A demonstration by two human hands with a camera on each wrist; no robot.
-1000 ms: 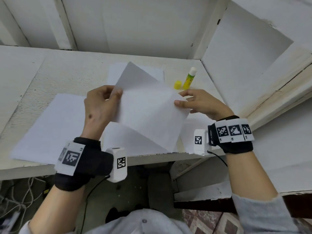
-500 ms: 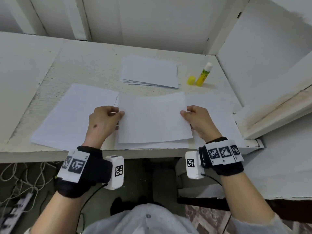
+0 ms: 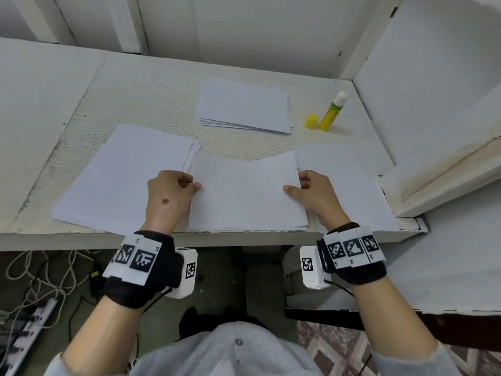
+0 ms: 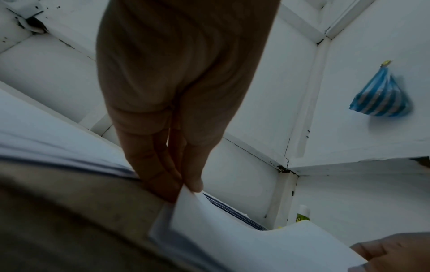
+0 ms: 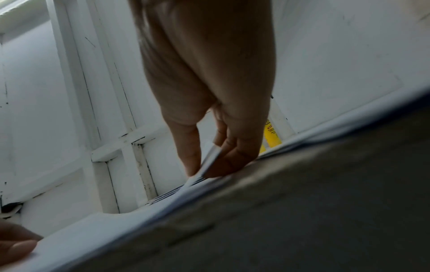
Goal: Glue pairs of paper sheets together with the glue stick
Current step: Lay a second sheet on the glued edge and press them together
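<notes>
While pinched between hands [image 3: 248, 189], sheet [image 3: 246, 196].

Head view: high above, looking down at the worktop [image 3: 141, 99]. Wrist views: low at the near edge, close behind the fingers [image 4: 149, 165], facing far; all share the glue stick [image 3: 333, 111].

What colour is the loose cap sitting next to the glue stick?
Yellow. The cap stands beside the glue stick, clearest in the head view.
</notes>
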